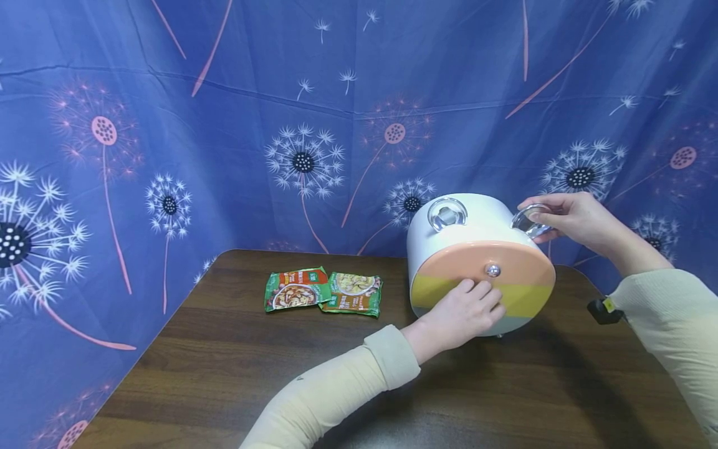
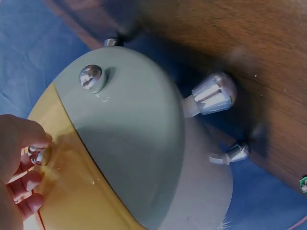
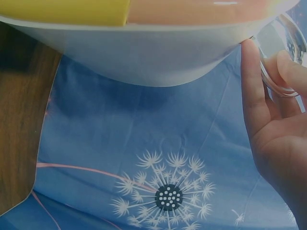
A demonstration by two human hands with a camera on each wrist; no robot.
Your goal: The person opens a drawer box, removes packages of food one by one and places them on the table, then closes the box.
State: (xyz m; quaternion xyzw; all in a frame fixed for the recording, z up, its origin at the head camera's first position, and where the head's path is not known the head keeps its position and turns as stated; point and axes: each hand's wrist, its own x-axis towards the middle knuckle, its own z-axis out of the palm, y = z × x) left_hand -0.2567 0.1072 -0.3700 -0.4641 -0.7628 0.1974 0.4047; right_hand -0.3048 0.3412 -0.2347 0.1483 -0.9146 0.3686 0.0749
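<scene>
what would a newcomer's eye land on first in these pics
Probably the rounded container, white with peach, yellow and grey-green bands, toward the right of the wooden table. The right hand grips a shiny ring at its upper right, while the left hand pinches a knob on the yellow band. Behind it, the blue dandelion cloth also catches the eye.

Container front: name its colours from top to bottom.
Peach, yellow, then grey-green; the head view shows the front best.
</scene>
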